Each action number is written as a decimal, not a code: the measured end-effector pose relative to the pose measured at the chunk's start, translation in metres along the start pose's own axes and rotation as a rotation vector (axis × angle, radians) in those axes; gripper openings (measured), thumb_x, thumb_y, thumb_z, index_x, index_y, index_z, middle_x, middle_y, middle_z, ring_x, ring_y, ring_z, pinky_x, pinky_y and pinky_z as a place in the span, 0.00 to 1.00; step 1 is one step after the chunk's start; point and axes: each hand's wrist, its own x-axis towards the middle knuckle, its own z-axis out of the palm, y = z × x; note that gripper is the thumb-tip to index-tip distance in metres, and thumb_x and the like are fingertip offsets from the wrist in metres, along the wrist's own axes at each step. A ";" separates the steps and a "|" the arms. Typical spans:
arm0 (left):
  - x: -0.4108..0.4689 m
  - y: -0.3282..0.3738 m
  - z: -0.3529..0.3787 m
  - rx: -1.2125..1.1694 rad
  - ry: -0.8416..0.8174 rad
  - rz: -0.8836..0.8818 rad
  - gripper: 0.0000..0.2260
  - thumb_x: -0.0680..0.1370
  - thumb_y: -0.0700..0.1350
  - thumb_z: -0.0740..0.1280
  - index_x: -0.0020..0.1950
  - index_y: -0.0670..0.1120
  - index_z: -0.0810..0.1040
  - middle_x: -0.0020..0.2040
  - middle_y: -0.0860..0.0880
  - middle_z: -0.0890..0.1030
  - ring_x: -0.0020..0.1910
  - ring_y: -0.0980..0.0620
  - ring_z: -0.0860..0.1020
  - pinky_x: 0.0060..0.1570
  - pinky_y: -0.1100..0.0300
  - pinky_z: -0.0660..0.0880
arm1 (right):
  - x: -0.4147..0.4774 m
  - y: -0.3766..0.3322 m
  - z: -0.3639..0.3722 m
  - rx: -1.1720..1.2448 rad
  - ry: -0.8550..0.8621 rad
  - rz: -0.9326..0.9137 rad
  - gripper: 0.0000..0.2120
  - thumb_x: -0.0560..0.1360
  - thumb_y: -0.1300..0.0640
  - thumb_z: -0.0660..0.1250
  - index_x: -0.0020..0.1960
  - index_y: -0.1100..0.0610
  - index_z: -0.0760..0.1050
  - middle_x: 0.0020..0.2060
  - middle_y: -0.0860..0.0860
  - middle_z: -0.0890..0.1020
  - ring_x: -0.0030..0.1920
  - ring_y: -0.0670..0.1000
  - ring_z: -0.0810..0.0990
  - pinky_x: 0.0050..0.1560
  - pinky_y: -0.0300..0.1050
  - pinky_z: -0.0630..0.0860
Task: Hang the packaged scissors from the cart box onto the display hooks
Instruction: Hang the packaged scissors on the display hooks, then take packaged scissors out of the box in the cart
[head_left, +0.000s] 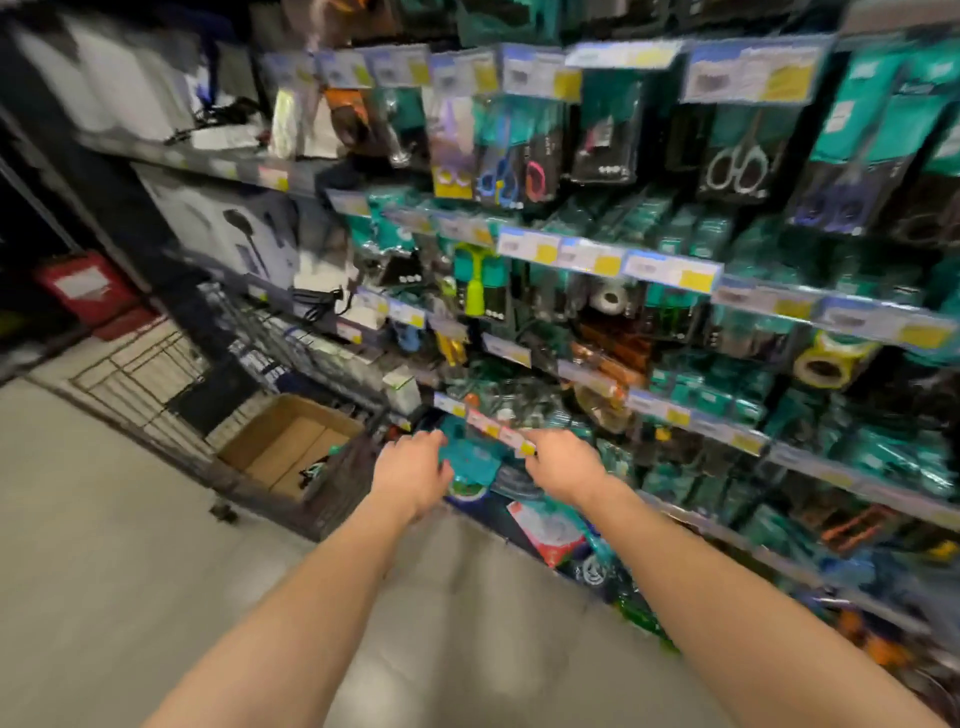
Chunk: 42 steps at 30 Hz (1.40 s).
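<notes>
**Both hands at a low row of the display, teal pack between them**

The person's arms reach forward and down to the lower part of the display (670, 270). The packaged scissors (470, 457), a teal card pack, sit between the two hands, just under a strip of pink and yellow price tags (501, 434) and against the other hanging goods of that row.

The left hand (410, 467) has its grip closed on the pack's left edge, with the fingers curled over the top and the thumb below. The right hand (561, 462) is at the pack's right side, its fingertips up by the price tags. They are hidden behind the hand and smeared by motion blur, so I cannot tell how far its grip is open or whether it has hold of anything.

To the left stands the wire cart (156, 374) on the grey floor (104, 545). In it is an open cardboard box (249, 441), with a few dark and teal items in its near corner (too blurred to name). Higher on the display hang more scissors (737, 161) in teal packs.
</notes>
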 end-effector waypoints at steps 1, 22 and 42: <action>-0.007 -0.032 -0.001 -0.002 -0.001 -0.038 0.16 0.79 0.54 0.62 0.66 0.52 0.76 0.61 0.48 0.82 0.61 0.43 0.79 0.58 0.50 0.74 | 0.011 -0.029 0.011 -0.014 -0.015 -0.032 0.20 0.79 0.56 0.60 0.70 0.52 0.74 0.62 0.58 0.82 0.61 0.61 0.80 0.55 0.53 0.79; -0.069 -0.511 0.006 -0.202 -0.028 -0.521 0.17 0.78 0.55 0.60 0.62 0.51 0.77 0.58 0.45 0.83 0.58 0.40 0.81 0.57 0.48 0.77 | 0.218 -0.461 0.198 -0.125 -0.314 -0.178 0.15 0.78 0.53 0.61 0.60 0.58 0.76 0.60 0.58 0.81 0.61 0.60 0.80 0.59 0.52 0.78; 0.199 -0.635 0.049 -0.199 -0.357 -0.357 0.13 0.79 0.52 0.63 0.61 0.51 0.78 0.57 0.51 0.81 0.57 0.47 0.80 0.62 0.49 0.77 | 0.460 -0.460 0.261 -0.050 -0.473 0.193 0.17 0.80 0.55 0.61 0.67 0.56 0.76 0.57 0.57 0.83 0.56 0.57 0.83 0.54 0.48 0.81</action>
